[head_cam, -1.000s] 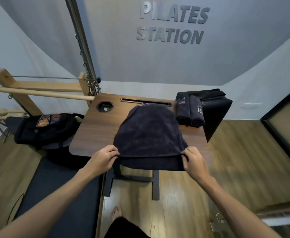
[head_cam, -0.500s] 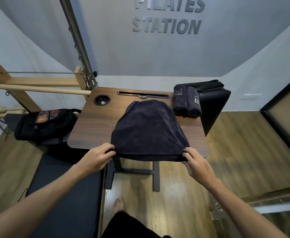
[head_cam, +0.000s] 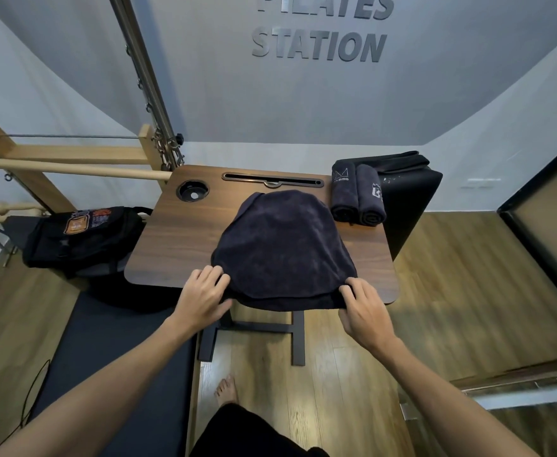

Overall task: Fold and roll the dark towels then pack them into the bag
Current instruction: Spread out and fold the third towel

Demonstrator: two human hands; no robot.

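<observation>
A dark towel (head_cam: pixel 283 245) lies folded over on the wooden table (head_cam: pixel 178 245), its near edge hanging slightly past the table's front. My left hand (head_cam: pixel 203 293) pinches the towel's near left corner. My right hand (head_cam: pixel 363 308) grips the near right corner. Two rolled dark towels (head_cam: pixel 358 194) lie side by side at the table's back right. The black bag (head_cam: pixel 82 235) with an orange patch sits to the left of the table, on a black padded bench.
A black folded mat or cushion (head_cam: pixel 409 192) stands behind the rolled towels. A wooden bar and metal frame (head_cam: pixel 73 171) rise at the back left. The table has a cup hole (head_cam: pixel 193 190) and a slot at its far edge. My bare foot (head_cam: pixel 226 389) is on the wood floor.
Both hands have kept hold of the towel's near corners. The top layer now lies flatter, with its near edge set a little back from the lower layer's edge.
</observation>
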